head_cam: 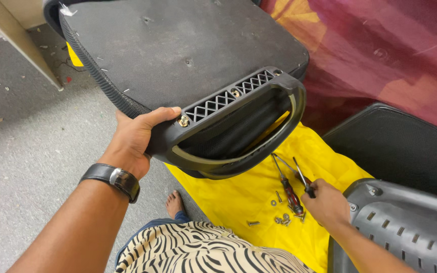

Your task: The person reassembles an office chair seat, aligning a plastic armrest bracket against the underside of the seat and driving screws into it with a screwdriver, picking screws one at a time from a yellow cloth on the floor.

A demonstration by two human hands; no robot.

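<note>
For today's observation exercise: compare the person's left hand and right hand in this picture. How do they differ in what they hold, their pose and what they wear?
1. The left hand grips the black armrest bracket on the upturned chair seat; the right hand holds a slim screwdriver.
2. The left hand is raised off the floor; the right hand sits low over the yellow cloth near loose screws.
3. The left wrist wears a black watch; the right wrist is bare.
Both are bare, with fingers closed.

- The left hand (137, 139) grips the near left corner of a chair seat (178, 45), held tilted above the floor (26, 151).
- A cloth (238, 192) lies on the floor beneath the seat.
- Loose screws (281, 218) and a screwdriver (289, 189) lie on the cloth.
- The right hand (328, 205), right of the screws, holds a second tool (302, 177).
- A chair back (405, 222) lies at the far right.
</note>
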